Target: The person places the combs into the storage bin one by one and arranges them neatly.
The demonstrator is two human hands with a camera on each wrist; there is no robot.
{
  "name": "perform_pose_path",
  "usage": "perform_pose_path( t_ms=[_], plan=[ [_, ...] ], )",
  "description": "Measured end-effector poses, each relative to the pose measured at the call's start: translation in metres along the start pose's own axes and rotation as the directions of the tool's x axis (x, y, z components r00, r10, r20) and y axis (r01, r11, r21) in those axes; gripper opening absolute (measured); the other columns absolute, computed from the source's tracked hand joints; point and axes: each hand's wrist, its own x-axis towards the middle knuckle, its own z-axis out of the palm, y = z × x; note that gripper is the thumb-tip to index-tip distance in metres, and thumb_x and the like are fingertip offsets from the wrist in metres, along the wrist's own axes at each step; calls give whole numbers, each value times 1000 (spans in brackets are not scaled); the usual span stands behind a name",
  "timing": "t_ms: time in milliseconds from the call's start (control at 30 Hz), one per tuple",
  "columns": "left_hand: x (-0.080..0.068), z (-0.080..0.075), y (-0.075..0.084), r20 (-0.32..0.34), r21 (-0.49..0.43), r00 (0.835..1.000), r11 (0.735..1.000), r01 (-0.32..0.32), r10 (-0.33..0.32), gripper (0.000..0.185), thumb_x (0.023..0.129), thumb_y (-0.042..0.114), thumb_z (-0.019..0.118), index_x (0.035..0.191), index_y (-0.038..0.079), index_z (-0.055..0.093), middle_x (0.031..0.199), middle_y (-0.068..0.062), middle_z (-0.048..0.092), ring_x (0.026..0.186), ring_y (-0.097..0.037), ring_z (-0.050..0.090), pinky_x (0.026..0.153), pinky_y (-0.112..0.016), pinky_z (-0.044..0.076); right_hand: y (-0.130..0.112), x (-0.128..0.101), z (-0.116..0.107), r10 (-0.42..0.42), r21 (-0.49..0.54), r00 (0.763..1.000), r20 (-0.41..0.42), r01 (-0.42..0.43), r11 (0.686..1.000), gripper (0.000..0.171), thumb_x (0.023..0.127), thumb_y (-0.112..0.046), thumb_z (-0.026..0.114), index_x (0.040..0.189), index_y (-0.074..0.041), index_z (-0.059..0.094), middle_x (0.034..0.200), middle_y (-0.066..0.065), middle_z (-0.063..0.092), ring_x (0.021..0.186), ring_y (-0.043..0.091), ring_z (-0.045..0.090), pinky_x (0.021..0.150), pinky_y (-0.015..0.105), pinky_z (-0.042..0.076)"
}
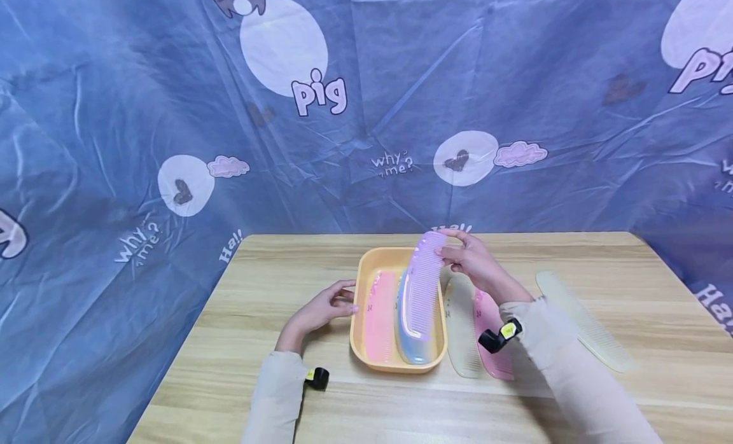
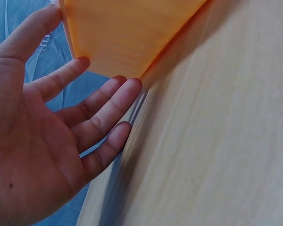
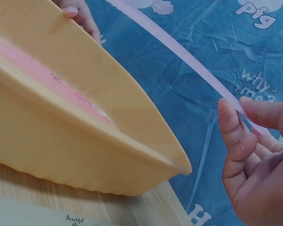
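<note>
My right hand (image 1: 474, 259) pinches a purple comb (image 1: 422, 285) near its upper end, thumb against the fingers. The comb is held over the yellow plastic box (image 1: 359, 342), tilted, and in the right wrist view it shows edge-on above the rim. Inside the box lie a pink comb (image 1: 379, 317) and a blue comb (image 1: 413, 350), the blue one partly hidden behind the purple comb. At the box's left side my left hand (image 1: 323, 307) holds the rim, thumb over the edge and fingers against the outer wall.
Right of the box, a pale comb (image 1: 462, 342) and a darker pink comb (image 1: 497, 361) lie side by side on the wooden table (image 1: 217, 367), partly under the right arm. Farther right lies another pale comb (image 1: 581, 320). A blue printed cloth (image 1: 366, 196) hangs behind.
</note>
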Motion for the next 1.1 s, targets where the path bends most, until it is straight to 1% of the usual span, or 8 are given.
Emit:
perform_pose_path(
  t_ms=[100,200,333,433,667,900,1100],
  plan=[
    [1,-1,-1,2,-8,1000,1000,0,0,65,92,22,67,147,10,36,132,-22,52,119,-33,55,99,-42,47,-1,3,5,-20,-29,1000,-1,20,999,55,95,-6,56,144,4,33,70,-14,65,61,0,60,52,17,38],
    [0,-2,0,-5,3,1000,1000,-2,3,65,92,23,67,147,10,36,132,-22,52,119,-32,55,99,-43,46,-2,7,10,-34,-52,999,13,34,998,55,94,-7,57,142,5,32,68,-15,65,60,0,60,52,17,36],
    [1,-2,-1,-16,28,1000,1000,2,-1,65,91,24,67,147,11,38,132,-20,53,117,-30,55,99,-43,46,-1,10,15,-35,-81,999,31,38,996,53,93,-5,57,139,5,34,66,-14,66,59,2,61,52,18,34],
    [2,-1,-1,-16,30,1000,1000,3,-2,64,91,23,67,147,12,37,132,-21,53,117,-30,55,98,-42,46,-1,12,19,-35,-102,999,35,39,994,52,92,-5,57,138,5,35,65,-13,66,59,3,61,52,18,34],
    [2,-1,0,-14,26,1000,1000,-8,8,64,91,22,67,147,11,38,132,-21,53,117,-30,55,99,-42,46,1,15,27,-29,-111,999,37,33,993,53,92,-4,58,138,5,34,65,-12,65,58,2,60,54,20,37],
    [1,-1,-1,-3,1,1000,1000,-18,18,64,92,20,67,147,8,36,132,-23,52,119,-33,55,99,-41,48,4,16,39,-12,-113,999,42,17,993,51,93,-4,58,137,4,34,62,-11,65,57,3,60,55,21,36],
    [0,-1,0,-4,9,1000,1000,-23,23,64,91,21,67,147,10,38,132,-22,53,119,-31,54,100,-41,46,4,18,47,4,-131,999,38,1,991,51,92,-3,58,137,2,37,63,-10,66,57,4,59,55,21,36]
  ],
)
